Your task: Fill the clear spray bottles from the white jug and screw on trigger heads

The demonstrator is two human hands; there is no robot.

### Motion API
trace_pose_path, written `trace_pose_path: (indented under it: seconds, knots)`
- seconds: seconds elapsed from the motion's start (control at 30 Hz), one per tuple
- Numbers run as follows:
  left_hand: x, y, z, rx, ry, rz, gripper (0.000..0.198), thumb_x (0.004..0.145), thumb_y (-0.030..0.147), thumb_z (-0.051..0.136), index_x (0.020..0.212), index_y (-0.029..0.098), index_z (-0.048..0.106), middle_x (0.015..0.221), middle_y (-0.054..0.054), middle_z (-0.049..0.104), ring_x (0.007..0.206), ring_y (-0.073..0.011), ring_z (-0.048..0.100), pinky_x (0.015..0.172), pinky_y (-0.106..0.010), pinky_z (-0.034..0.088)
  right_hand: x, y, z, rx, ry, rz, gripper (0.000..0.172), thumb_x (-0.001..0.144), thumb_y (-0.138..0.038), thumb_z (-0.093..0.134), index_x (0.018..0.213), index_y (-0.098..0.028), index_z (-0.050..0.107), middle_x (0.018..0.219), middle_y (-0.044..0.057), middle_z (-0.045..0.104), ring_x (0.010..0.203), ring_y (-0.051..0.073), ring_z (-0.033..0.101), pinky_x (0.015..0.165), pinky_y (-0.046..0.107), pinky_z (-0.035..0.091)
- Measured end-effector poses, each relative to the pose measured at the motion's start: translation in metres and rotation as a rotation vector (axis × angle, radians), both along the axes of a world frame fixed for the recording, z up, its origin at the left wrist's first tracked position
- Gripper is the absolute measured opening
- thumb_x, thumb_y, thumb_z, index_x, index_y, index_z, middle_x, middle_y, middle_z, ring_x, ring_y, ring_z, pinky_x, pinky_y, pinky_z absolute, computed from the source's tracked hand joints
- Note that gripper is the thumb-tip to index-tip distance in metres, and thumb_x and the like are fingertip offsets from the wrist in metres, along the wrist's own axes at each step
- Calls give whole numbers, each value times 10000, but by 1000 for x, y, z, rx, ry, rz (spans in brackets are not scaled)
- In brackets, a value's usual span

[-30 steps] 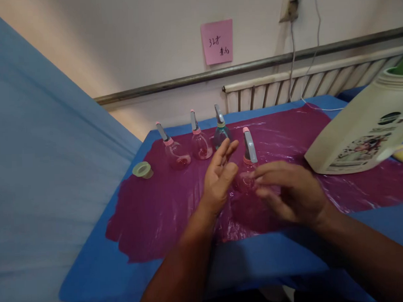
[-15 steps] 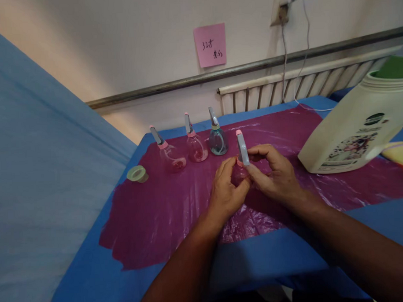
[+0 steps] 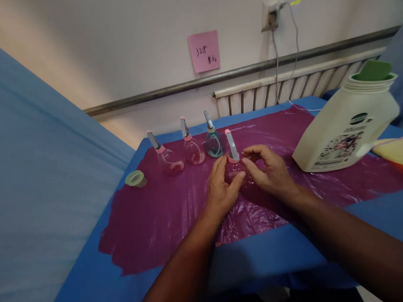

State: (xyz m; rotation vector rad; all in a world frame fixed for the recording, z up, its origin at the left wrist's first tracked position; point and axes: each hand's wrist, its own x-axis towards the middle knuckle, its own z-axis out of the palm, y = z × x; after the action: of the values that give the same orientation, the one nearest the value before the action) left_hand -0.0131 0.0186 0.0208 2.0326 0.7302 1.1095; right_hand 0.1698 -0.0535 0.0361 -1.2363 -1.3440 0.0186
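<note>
A small clear spray bottle (image 3: 234, 166) with a pink collar and grey trigger head stands upright on the plastic sheet. My left hand (image 3: 220, 183) is wrapped round its body from the left, thumb across the front. To the right, my right hand (image 3: 270, 170) has thumb and fingers parted beside the collar, with nothing between them. Behind and left stand a blue-tinted spray bottle (image 3: 215, 143) and two clear ones with pink collars, a middle spray bottle (image 3: 194, 150) and a left spray bottle (image 3: 169, 162). All three have grey trigger heads.
A large cream jug (image 3: 339, 133) with something green in its mouth stands at right, near a yellow item (image 3: 395, 152). A pale green cup-like piece (image 3: 135, 179) lies at far left. Purple plastic sheeting (image 3: 151, 219) covers part of the blue table (image 3: 254, 255).
My right hand has come away from the trigger head and its fingers have parted. My left hand stays round the bottle. The camera view has shifted slightly.
</note>
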Motion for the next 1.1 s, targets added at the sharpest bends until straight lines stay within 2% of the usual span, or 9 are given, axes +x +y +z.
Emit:
trace_pose_path:
  seconds: [0.1,0.17,0.23,0.33,0.4,0.53,0.67,0.83,1.1]
  knots:
    - [-6,-5,10,12,-75,100,611,1099,568,799,1601,258,640,1658,-158,679,1563,-348,642,1345,-538,490,4,-4,8,-8,36,-61,216,1115,-470,730,1123,-254,736,956,41,803,817,218,730,792,374,595]
    - [-10,-11,22,17,-159,154,484,1126,622,756,1443,259,705,1445,-122,759,1342,-302,721,1193,-464,564,5,-9,16,-75,52,-81,385,1137,-591,671,937,-262,676,802,11,703,707,197,615,708,359,498]
    - [-13,-17,33,-40,-210,166,453,1134,707,715,1174,256,733,1126,-61,761,1027,-242,713,960,-381,580,6,-14,25,-204,48,-43,628,1149,-760,559,755,-271,531,675,-5,558,633,179,484,650,365,373]
    - [-13,-22,43,-211,-195,84,717,1147,863,549,776,250,578,748,-3,575,712,-186,534,720,-352,466,7,-16,32,-393,29,46,841,1088,-1000,332,652,-280,354,610,4,421,608,173,372,631,386,234]
    - [-12,-22,45,-340,-143,30,846,1125,960,406,656,258,463,635,4,479,617,-170,446,639,-355,394,7,-14,32,-474,53,82,894,1038,-1075,234,634,-284,327,608,12,390,611,174,341,631,389,202]
    - [-9,-20,45,-628,-51,10,938,1009,1111,244,605,275,382,540,22,381,493,-137,325,516,-323,269,10,-9,29,-565,208,188,915,1014,-1105,168,618,-293,309,598,-3,324,603,168,279,604,383,199]
    - [-8,-21,50,-828,-49,-55,958,931,1177,220,603,284,332,495,54,300,441,-105,208,474,-293,174,13,-5,28,-661,321,273,942,972,-1139,127,600,-298,327,569,-17,291,571,168,257,557,374,195]
    - [-7,-22,54,-873,-22,-92,972,921,1183,270,565,281,348,480,40,318,433,-102,224,464,-295,158,14,-5,26,-702,361,313,958,927,-1169,111,595,-301,345,557,-13,304,546,176,283,528,369,207]
    - [-7,-20,51,-840,2,-63,964,938,1166,250,556,285,339,487,26,332,441,-114,239,465,-307,174,12,-8,29,-692,341,330,956,910,-1185,122,583,-309,318,551,-21,260,546,168,244,523,376,181]
